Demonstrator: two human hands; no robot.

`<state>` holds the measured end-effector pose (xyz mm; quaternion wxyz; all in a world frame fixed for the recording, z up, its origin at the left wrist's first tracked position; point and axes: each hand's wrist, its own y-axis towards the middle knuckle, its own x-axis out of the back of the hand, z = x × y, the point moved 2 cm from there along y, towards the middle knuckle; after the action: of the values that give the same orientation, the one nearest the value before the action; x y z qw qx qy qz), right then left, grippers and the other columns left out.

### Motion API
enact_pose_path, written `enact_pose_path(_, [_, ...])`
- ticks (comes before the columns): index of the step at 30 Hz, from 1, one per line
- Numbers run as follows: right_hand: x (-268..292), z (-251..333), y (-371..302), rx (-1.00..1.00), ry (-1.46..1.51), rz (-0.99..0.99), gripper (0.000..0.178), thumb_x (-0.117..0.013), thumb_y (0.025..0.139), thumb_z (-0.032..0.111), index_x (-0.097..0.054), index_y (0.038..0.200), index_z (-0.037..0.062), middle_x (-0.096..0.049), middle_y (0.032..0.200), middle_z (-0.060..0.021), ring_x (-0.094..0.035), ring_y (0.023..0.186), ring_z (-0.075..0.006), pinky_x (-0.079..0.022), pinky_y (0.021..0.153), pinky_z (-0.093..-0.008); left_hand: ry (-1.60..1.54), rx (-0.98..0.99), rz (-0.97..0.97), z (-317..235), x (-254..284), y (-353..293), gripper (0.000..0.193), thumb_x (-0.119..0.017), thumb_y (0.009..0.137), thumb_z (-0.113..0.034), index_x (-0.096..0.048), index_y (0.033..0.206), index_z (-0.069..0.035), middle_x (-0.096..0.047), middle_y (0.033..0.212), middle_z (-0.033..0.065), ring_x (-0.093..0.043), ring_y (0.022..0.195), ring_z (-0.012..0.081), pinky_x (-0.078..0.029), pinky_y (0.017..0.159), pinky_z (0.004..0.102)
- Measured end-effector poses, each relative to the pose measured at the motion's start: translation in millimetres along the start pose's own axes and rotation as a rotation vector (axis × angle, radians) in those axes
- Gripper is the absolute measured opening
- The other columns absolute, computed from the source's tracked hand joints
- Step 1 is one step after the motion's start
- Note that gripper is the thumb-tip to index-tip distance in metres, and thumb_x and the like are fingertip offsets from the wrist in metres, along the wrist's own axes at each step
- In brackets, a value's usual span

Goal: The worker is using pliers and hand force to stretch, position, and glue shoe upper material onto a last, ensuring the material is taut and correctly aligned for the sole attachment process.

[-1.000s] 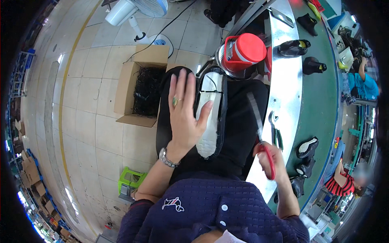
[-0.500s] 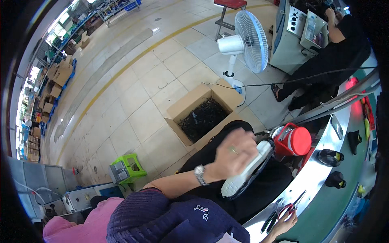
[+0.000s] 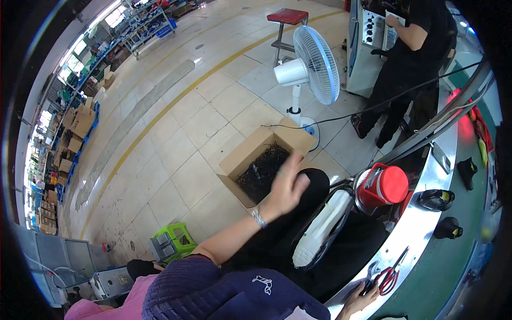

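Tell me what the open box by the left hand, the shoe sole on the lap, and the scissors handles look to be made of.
Open box: brown corrugated cardboard, matte, flaps folded out.
Shoe sole: looks like white rubber or foam, dull, with a faint tread texture; which one is unclear.
Scissors handles: probably red plastic, smooth and slightly glossy, beside the right hand.

The floor (image 3: pixel 176 122) was of pale square tiles, crossed by a yellow painted line (image 3: pixel 160 114) running from seven o'clock up to one o'clock. A white standing fan (image 3: pixel 312 66) stood at twelve o'clock, with a red stool (image 3: pixel 288 17) behind it. Stacked cardboard boxes (image 3: pixel 80 122) and blue shelving (image 3: pixel 144 26) lined the far side at ten o'clock, where daylight came in brightly. A green plastic crate (image 3: pixel 173 240) sat at seven o'clock.
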<state>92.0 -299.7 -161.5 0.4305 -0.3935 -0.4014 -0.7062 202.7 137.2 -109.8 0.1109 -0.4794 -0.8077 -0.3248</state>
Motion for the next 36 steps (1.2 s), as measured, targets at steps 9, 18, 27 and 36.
enact_pose_path(9, [2,-11,-3,-0.007,-0.033,0.167,0.043,-0.050,0.098,0.019,-0.048,0.137,0.0006,-0.051,0.115,-0.0240,-0.054,0.105,-0.0356,-0.042,0.092,-0.0419,0.095,-0.703,0.729,-126,-119,-13,0.036,-0.061,0.088,-0.030,-0.063,0.105,0.001,-0.064,0.107,0.0187,-0.057,0.111,0.0331,-0.042,0.098,0.0442])
enact_pose_path(18, [67,69,43,-0.513,0.832,0.579,0.058,-0.058,0.095,0.009,-0.036,0.148,0.0071,-0.060,0.098,-0.0029,-0.058,0.087,-0.0134,-0.048,0.080,-0.0277,0.199,-0.497,0.736,-112,-150,81,0.029,-0.046,0.097,-0.025,-0.068,0.092,-0.006,-0.068,0.080,0.0152,-0.067,0.077,0.0332,-0.053,0.075,0.0476])
enact_pose_path(27, [78,145,158,-0.058,0.682,1.197,0.064,-0.051,0.097,0.006,-0.018,0.153,0.0044,-0.063,0.116,-0.0105,-0.060,0.105,-0.0177,-0.044,0.097,-0.0325,-0.021,-0.325,0.977,-126,-132,64,0.049,-0.071,0.081,-0.039,-0.061,0.104,0.003,-0.065,0.096,0.0242,-0.063,0.090,0.0375,-0.049,0.080,0.0452])
enact_pose_path(36, [62,149,99,0.171,0.486,0.669,0.052,-0.054,0.096,0.012,-0.035,0.144,0.0047,-0.062,0.065,-0.0143,-0.065,0.057,-0.0284,-0.052,0.058,-0.0398,0.060,-0.607,0.655,-130,-102,6,0.080,-0.083,0.063,-0.016,-0.046,0.131,0.007,-0.056,0.125,0.0210,-0.051,0.118,0.0364,-0.038,0.104,0.0425])
